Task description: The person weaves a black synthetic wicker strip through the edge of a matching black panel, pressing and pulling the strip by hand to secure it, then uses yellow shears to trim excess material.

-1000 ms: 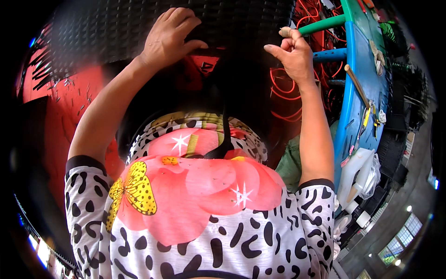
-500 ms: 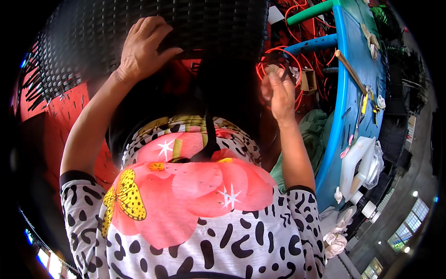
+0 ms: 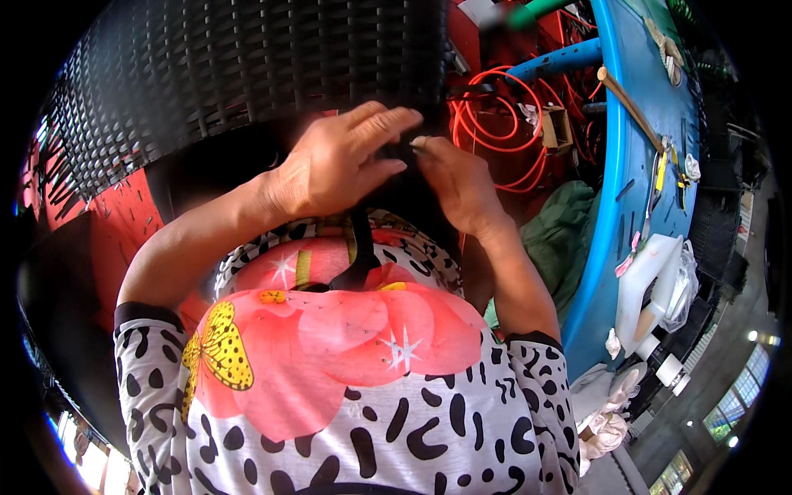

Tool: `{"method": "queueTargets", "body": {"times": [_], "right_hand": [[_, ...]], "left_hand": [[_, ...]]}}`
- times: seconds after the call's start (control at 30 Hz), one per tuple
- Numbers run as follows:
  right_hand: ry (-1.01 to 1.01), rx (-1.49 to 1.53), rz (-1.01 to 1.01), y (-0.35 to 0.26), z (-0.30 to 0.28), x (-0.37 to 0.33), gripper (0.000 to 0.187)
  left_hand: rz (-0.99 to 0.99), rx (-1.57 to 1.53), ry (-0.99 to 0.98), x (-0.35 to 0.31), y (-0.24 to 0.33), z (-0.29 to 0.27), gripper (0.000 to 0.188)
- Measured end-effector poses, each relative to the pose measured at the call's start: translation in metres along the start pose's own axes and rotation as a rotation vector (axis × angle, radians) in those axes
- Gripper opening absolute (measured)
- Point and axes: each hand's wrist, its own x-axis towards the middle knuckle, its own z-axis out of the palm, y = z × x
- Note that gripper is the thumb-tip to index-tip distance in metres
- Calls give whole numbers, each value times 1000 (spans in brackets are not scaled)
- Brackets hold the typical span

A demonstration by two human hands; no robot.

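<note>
A black woven wicker panel (image 3: 239, 66) fills the upper left, its lower edge just beyond my hands. My left hand (image 3: 330, 161) is in front of that edge, its fingers stretched toward the right and the thumb apart. Close by on the right, my right hand (image 3: 458, 177) has its fingers bent in and the fingertips turned toward the left hand. What its fingers hold, if anything, is lost against the dark background between the hands. The two hands nearly meet but stay apart.
Orange-red hose coils (image 3: 503, 124) lie beyond my right hand, beside a small cardboard box (image 3: 557, 130). On the right, a blue table (image 3: 615, 206) carries a wooden-handled tool (image 3: 627, 107), yellow-handled cutters (image 3: 681, 177) and a white plastic piece (image 3: 648, 289). Green cloth (image 3: 561, 227) hangs beside it.
My left hand has come off the wicker panel, moving right and toward me. My right hand has moved left and slightly toward me, away from the hose coils. The panel's right edge has shifted left in view.
</note>
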Motion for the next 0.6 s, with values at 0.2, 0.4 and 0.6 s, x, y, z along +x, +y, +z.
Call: {"method": "queueTargets", "body": {"times": [0.2,0.4,0.6], "right_hand": [[58,85,-27,-1,0,-2,24],[250,177,-187,5,-3,4,15],[229,238,-168,11,-1,4,16]], "left_hand": [[-23,-39,-74,8,-2,7,16],[-97,-78,12,12,-1,13,9],[-225,-161,-15,15,-1,20,6]]}}
